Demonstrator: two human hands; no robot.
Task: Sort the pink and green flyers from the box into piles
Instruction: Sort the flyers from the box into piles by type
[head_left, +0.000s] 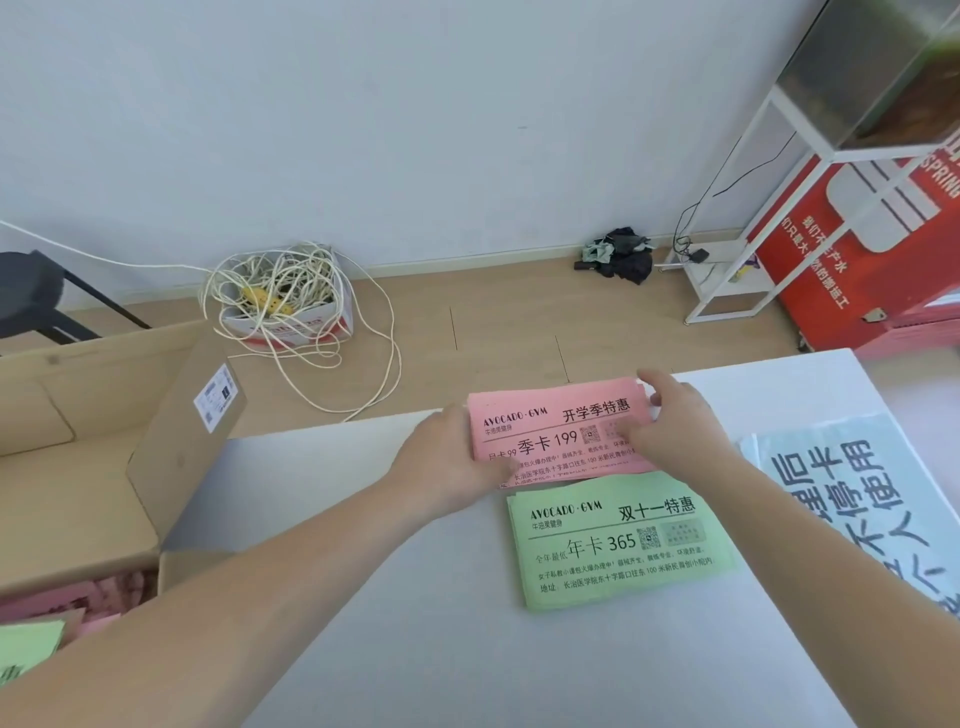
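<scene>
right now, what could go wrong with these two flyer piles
1. The pink pile lies right at the far edge of the table. Squaring it between the left hand and right hand could push sheets off onto the floor.
2. Its near edge meets the green pile, and its sheets look uneven, so loose pink ones might slide across and mix the colours.

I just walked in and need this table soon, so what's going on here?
A person is sorting. The left hand and right hand grip the pink pile by its side edges on the white table, just beyond the green pile. More loose flyers, both colours, lie in the cardboard box at the left.
</scene>
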